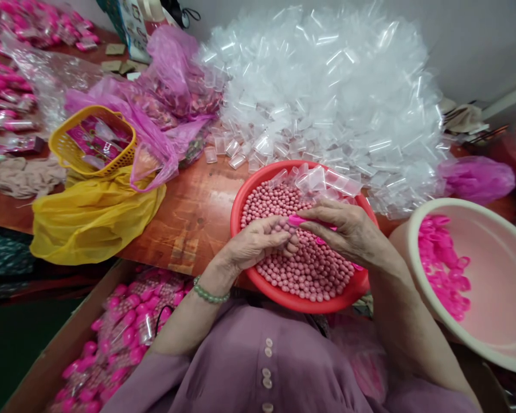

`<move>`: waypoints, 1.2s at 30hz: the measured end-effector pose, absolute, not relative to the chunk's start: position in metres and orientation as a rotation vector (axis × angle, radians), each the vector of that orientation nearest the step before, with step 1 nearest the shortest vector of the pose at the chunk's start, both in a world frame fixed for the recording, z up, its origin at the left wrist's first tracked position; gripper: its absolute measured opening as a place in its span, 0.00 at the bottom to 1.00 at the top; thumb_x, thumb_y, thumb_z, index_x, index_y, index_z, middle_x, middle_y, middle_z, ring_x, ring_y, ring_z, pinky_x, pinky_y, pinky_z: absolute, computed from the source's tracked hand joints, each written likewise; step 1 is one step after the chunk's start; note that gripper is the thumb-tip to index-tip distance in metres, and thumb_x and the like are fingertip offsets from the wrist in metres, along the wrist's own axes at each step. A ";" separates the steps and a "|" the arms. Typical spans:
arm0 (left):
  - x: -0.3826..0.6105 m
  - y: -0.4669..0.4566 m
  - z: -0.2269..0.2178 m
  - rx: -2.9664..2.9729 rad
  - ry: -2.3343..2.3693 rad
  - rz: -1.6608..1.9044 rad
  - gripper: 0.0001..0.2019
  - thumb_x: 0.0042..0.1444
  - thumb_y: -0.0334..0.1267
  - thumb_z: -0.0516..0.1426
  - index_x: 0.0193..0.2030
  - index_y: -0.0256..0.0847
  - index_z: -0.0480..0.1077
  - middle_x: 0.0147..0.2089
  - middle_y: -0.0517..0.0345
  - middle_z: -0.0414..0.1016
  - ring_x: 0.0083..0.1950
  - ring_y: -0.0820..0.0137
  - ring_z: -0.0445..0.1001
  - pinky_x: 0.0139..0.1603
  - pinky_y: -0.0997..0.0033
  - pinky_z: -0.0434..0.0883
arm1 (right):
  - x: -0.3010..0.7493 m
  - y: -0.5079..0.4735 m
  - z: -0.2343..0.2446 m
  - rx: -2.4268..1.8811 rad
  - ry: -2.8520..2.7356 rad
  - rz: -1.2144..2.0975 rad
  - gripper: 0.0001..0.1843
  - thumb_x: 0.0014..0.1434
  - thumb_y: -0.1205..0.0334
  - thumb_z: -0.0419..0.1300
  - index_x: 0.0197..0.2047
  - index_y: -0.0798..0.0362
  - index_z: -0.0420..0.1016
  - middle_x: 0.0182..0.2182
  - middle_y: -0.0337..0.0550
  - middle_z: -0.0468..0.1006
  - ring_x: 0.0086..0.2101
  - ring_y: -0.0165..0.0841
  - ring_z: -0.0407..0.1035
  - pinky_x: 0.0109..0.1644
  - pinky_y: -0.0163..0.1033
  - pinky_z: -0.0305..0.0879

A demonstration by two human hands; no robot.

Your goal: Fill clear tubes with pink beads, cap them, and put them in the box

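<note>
Both hands are over a red basin [237,206] of round pink beads [312,269]. My left hand [258,241] is closed around a small clear tube [284,228] with pink beads in it, partly hidden by the fingers. At the tube's end, my right hand [346,226] pinches a bright pink cap [296,219] between thumb and fingers. Whether the cap is seated on the tube I cannot tell. A few more pink caps [320,240] show beneath the right hand. Clear tubes [327,180] lie on the beads at the basin's far side.
A large heap of clear tubes [327,97] covers the table behind. At right, a pale tub [499,258] holds pink caps [442,269]. To the left are a yellow basket [60,143] and a yellow bag [94,215]. Filled pink-capped tubes [124,327] lie in a box below.
</note>
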State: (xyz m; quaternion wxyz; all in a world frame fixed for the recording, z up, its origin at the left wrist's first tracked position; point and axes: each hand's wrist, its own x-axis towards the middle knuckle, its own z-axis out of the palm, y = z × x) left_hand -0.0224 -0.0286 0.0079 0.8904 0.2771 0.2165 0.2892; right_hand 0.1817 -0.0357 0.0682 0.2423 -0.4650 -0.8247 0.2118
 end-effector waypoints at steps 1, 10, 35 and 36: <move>-0.022 -0.029 0.009 0.579 0.453 0.597 0.16 0.49 0.36 0.69 0.42 0.34 0.71 0.37 0.55 0.78 0.34 0.74 0.77 0.39 0.75 0.75 | 0.184 -0.037 0.070 -1.283 -2.271 0.581 0.15 0.66 0.52 0.57 0.45 0.49 0.82 0.36 0.46 0.82 0.36 0.35 0.74 0.40 0.40 0.69; -0.019 -0.028 0.004 0.656 0.496 0.664 0.18 0.50 0.42 0.68 0.43 0.35 0.71 0.39 0.54 0.78 0.35 0.74 0.77 0.38 0.77 0.74 | 0.194 -0.038 0.080 -1.329 -2.283 0.505 0.16 0.66 0.50 0.57 0.43 0.48 0.83 0.35 0.46 0.82 0.33 0.35 0.74 0.37 0.41 0.69; -0.011 -0.031 0.005 0.772 0.821 1.110 0.18 0.45 0.34 0.69 0.42 0.40 0.71 0.38 0.62 0.77 0.38 0.77 0.75 0.43 0.78 0.73 | 0.157 -0.054 0.030 -1.313 -1.891 0.554 0.10 0.61 0.63 0.64 0.47 0.49 0.78 0.39 0.43 0.84 0.37 0.34 0.77 0.44 0.41 0.75; -0.011 -0.031 0.004 0.770 0.841 1.134 0.17 0.45 0.34 0.69 0.42 0.40 0.71 0.37 0.62 0.77 0.38 0.76 0.75 0.43 0.78 0.73 | 0.157 -0.054 0.030 -1.300 -1.897 0.574 0.11 0.61 0.63 0.64 0.47 0.49 0.78 0.40 0.43 0.84 0.38 0.34 0.77 0.45 0.41 0.75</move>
